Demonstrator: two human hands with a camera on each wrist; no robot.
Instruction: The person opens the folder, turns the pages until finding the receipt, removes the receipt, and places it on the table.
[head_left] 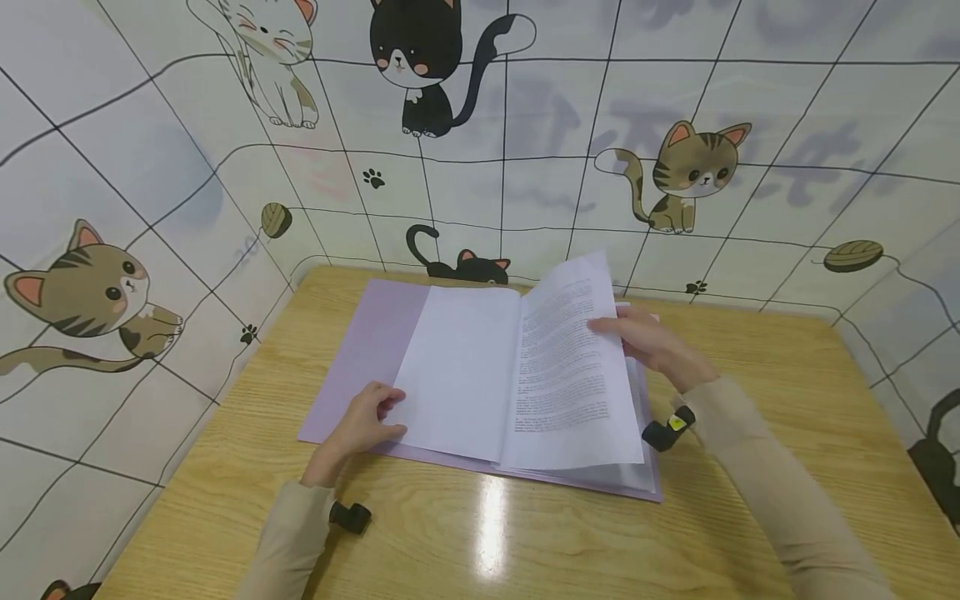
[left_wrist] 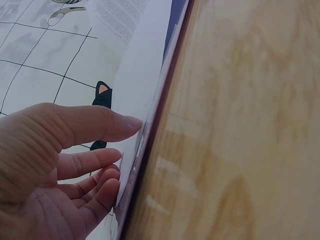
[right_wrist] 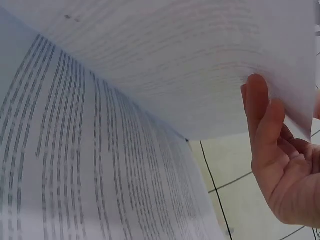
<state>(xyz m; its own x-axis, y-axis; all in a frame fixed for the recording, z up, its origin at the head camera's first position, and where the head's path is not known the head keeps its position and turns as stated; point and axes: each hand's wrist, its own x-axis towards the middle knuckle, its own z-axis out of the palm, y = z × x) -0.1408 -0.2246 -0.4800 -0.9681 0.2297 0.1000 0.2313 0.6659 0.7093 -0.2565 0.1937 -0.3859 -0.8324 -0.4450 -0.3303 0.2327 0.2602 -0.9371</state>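
Observation:
A lilac folder (head_left: 367,342) lies spread on the wooden table with white sheets inside. On its left half is a blank-looking white page (head_left: 465,367). My left hand (head_left: 363,421) rests at that page's left edge, its thumb (left_wrist: 107,124) and fingertips touching the paper. On the right, a printed page (head_left: 562,375) is lifted and bowed. My right hand (head_left: 648,337) pinches its outer edge, thumb in front and fingers (right_wrist: 260,107) behind. Beneath the raised page, another printed sheet (right_wrist: 100,165) shows in the right wrist view.
The wooden table (head_left: 757,400) extends around the folder and reflects light near its front. Behind and beside it stands a white wall (head_left: 555,192) with grid lines and cartoon cats. A small dark camera sits on each wrist.

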